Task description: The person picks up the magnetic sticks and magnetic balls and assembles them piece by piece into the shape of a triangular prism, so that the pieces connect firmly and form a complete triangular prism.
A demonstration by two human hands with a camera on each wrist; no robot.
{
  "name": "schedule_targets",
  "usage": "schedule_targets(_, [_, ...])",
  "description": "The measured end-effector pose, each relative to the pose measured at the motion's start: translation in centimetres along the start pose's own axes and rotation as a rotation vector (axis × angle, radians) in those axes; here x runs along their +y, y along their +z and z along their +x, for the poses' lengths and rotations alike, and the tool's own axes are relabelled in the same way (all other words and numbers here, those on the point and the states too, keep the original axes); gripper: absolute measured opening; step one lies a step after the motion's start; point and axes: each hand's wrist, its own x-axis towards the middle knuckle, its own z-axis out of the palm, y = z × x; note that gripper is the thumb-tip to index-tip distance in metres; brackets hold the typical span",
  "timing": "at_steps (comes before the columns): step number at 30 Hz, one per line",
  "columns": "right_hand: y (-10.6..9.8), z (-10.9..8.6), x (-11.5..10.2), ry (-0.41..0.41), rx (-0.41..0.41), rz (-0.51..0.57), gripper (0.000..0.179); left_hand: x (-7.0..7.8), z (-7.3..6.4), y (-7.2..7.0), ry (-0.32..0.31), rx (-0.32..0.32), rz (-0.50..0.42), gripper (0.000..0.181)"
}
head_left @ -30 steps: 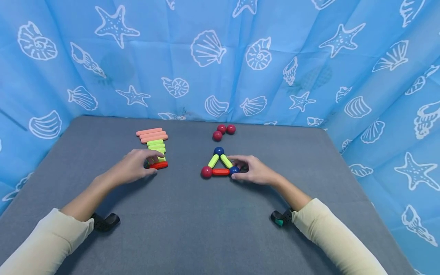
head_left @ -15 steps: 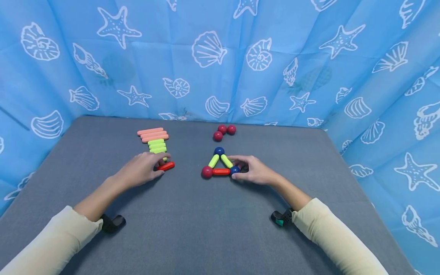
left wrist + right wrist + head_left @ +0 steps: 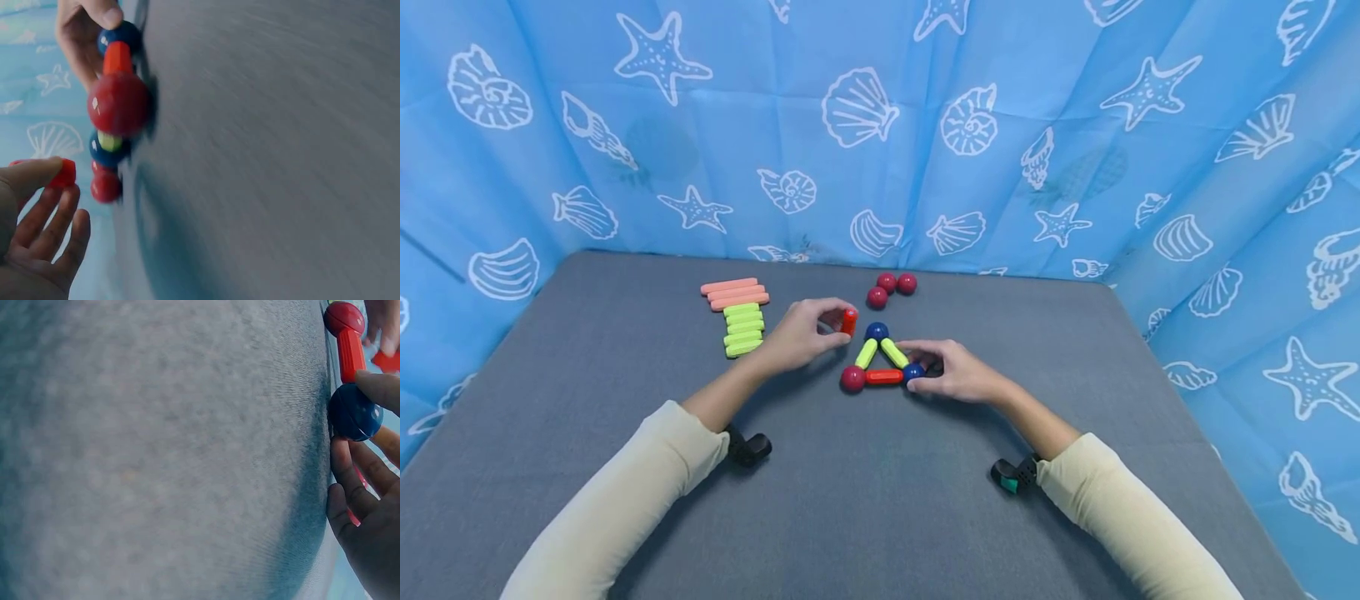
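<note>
Between thumb and fingers, my left hand (image 3: 805, 335) pinches a red rod (image 3: 848, 322) that stands roughly upright, raised off the table just left of a triangle of rods and balls. My right hand (image 3: 957, 372) holds the triangle's near right corner, a blue ball (image 3: 913, 373), with the thumb on its near side. A red rod (image 3: 884, 377) joins that ball to a red ball (image 3: 853, 379) at the near left. Two yellow-green rods (image 3: 893, 352) run up to a blue ball (image 3: 877, 332) at the far corner. The left wrist view shows the pinched rod's end (image 3: 65, 173).
On the grey table (image 3: 850, 517), three red balls (image 3: 887, 283) lie behind the triangle. Salmon rods (image 3: 734, 295) and several yellow-green rods (image 3: 743, 327) lie in rows at the left. A blue curtain (image 3: 880, 167) with shell prints hangs behind the table.
My left hand has picked the red rod up from the near end of the left row and carried it right, turning it upright. My right hand stays on the blue ball.
</note>
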Motion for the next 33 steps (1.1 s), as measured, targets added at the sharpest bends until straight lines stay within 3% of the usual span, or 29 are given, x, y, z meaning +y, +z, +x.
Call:
schedule_targets(7, [0.1,0.2,-0.2,-0.011,-0.01,0.008,0.061,1.0,3.0,2.0,0.021,0.044,-0.038,0.037])
schedule_targets(19, [0.4,0.3,-0.3,0.005,-0.001,-0.012,0.062,0.4,3.9,2.8,-0.021,-0.013,0.01,0.04])
schedule_targets(23, [0.4,0.3,-0.3,0.006,0.0,-0.018,0.062,0.2,3.5,2.7,-0.02,-0.031,0.032,0.05])
schedule_targets(27, [0.3,0.1,-0.2,0.005,0.007,-0.018,0.062,0.2,2.4,1.9,0.01,-0.01,0.064,0.048])
schedule_targets(33, [0.2,-0.2,-0.2,0.001,0.003,-0.01,0.062,0.1,-0.9,-1.6,0.034,-0.02,0.241,0.041])
